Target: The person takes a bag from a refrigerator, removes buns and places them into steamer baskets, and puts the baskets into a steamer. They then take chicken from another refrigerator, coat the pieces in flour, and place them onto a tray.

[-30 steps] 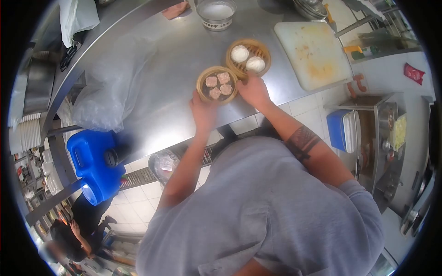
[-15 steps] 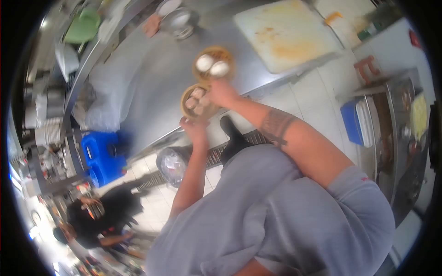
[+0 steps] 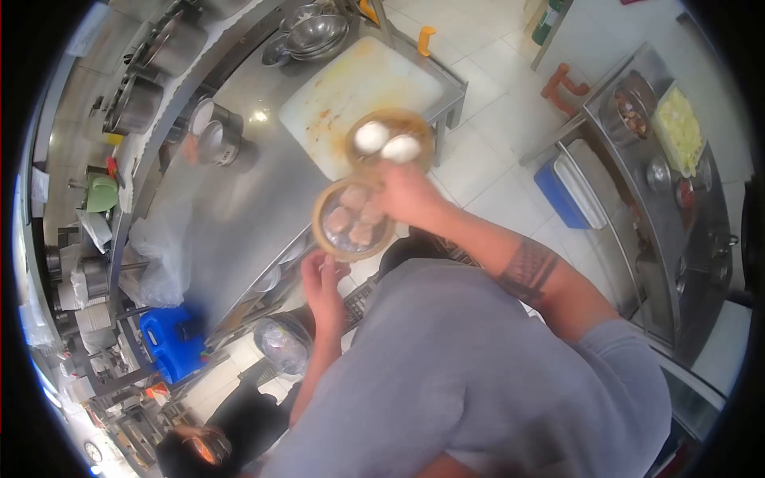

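Two round bamboo steamer baskets are held in the air in front of me. The nearer bamboo steamer [image 3: 320,234] holds several pale pinkish dumplings [image 3: 361,233]. In the farther bamboo steamer [image 3: 425,137] lie two white buns [image 3: 400,148]. My right hand [image 3: 410,195] is closed at the place where the two rims meet; its fingertips are partly hidden. At the near rim of the dumpling steamer, my left hand [image 3: 323,291] has bent fingers and thumb against the edge.
A steel worktable [image 3: 239,195] carries a stained white cutting board [image 3: 323,99], metal bowls [image 3: 317,33] and metal containers [image 3: 219,143]. A blue jug [image 3: 169,344] stands at left. Right is a counter [image 3: 637,171] with food trays. A person in dark clothes [image 3: 247,422] is at lower left.
My view has turned and shifted toward the right end of the table. Both steamers have moved with my hands, now near the cutting board's corner and over the table's front edge.
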A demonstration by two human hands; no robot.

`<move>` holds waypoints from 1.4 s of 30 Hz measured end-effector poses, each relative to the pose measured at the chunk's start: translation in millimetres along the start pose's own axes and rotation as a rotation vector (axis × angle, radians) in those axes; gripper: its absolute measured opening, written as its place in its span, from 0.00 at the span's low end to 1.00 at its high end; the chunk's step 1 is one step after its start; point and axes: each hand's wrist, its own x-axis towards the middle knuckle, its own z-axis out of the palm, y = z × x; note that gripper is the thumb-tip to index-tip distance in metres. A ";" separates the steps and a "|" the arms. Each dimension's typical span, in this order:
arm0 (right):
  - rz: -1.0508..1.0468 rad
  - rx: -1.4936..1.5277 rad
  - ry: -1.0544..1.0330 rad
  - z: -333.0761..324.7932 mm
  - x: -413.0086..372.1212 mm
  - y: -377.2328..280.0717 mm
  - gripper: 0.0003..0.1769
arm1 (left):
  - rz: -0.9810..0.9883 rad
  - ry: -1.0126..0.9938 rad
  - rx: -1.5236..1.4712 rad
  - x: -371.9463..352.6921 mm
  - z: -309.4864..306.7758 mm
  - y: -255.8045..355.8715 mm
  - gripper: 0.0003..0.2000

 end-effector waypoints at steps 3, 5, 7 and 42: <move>0.128 -0.095 0.105 -60.8 -0.2 45.5 0.22 | -0.241 -0.241 -0.145 49.2 59.9 4.8 0.18; 0.190 -0.123 0.147 -97.4 5.1 77.5 0.23 | -0.242 -0.325 -0.063 78.3 120.1 17.0 0.19; 0.265 -0.157 0.202 -135.6 16.4 110.9 0.27 | -0.225 -0.457 0.022 115.4 181.5 17.3 0.21; 0.275 -0.031 0.209 -705.9 774.3 484.4 0.24 | -0.324 -0.315 0.105 780.1 919.0 208.9 0.24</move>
